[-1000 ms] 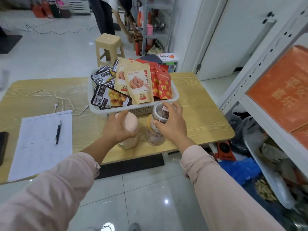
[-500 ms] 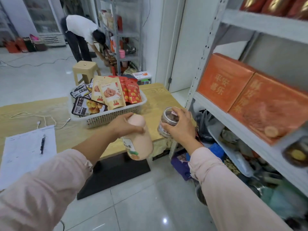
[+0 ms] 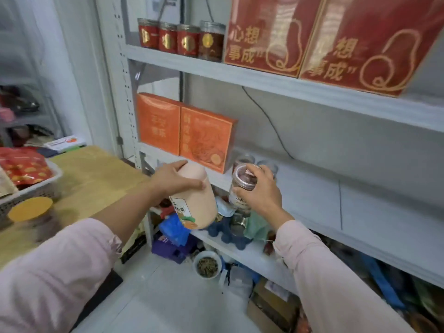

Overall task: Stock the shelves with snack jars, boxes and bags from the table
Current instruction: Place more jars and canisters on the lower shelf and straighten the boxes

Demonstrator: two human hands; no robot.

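Right now, head view only. Holding a peach tub (image 3: pixel 200 207) in the left hand (image 3: pixel 174 179), fingers wrapped over its top end, tub tilted, at 7 o'clock of frame centre. Gripping a clear jar (image 3: pixel 241 179) in the right hand (image 3: pixel 260 192), fingers curled round lid and shoulder, at 3 o'clock of the tub and apart from it. Both up in front of the middle shelf (image 3: pixel 312 195) at its front edge; can't tell if the jar touches it.

Seeing two orange boxes (image 3: pixel 182 131) upright on that shelf at 12 o'clock of the tub, and two more clear jars (image 3: pixel 246 159) just behind the right hand. On the top shelf (image 3: pixel 216 68): a row of red-labelled jars (image 3: pixel 180 38) at 11 o'clock, big red boxes (image 3: pixel 324 37) at 1 o'clock.

At 9 o'clock: wooden table (image 3: pixel 96 174), white basket (image 3: pixel 40 186) with red bags (image 3: pixel 24 164), a yellow-lidded jar (image 3: pixel 31 209) just in front of it.
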